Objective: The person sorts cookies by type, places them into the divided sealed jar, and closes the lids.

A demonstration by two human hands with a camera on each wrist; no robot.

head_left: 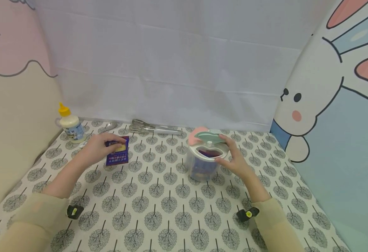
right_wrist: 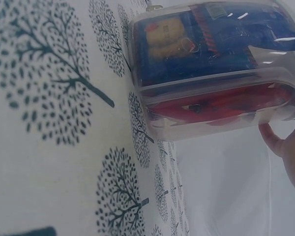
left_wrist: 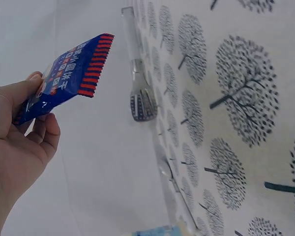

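A blue biscuit packet (head_left: 117, 157) with red striped ends is pinched between the thumb and fingers of my left hand (head_left: 99, 148), above the left part of the table. The left wrist view shows the biscuit packet (left_wrist: 64, 73) held clear of the cloth. Toward the right stands a clear plastic container (head_left: 199, 168) with a heart-shaped opening and a raised green lid flap (head_left: 210, 137). My right hand (head_left: 235, 161) grips its top right side, fingers at the flap and thumb by the rim. Inside the container (right_wrist: 216, 81), blue and red packets show through the wall.
Metal tongs (head_left: 158, 130) lie along the back of the table, and a spoon (head_left: 109, 126) is to their left. A cream bottle (head_left: 73, 127) with a yellow cap stands at the back left. Tree-patterned cloth (head_left: 158, 210) covers the table, with a white curtain behind.
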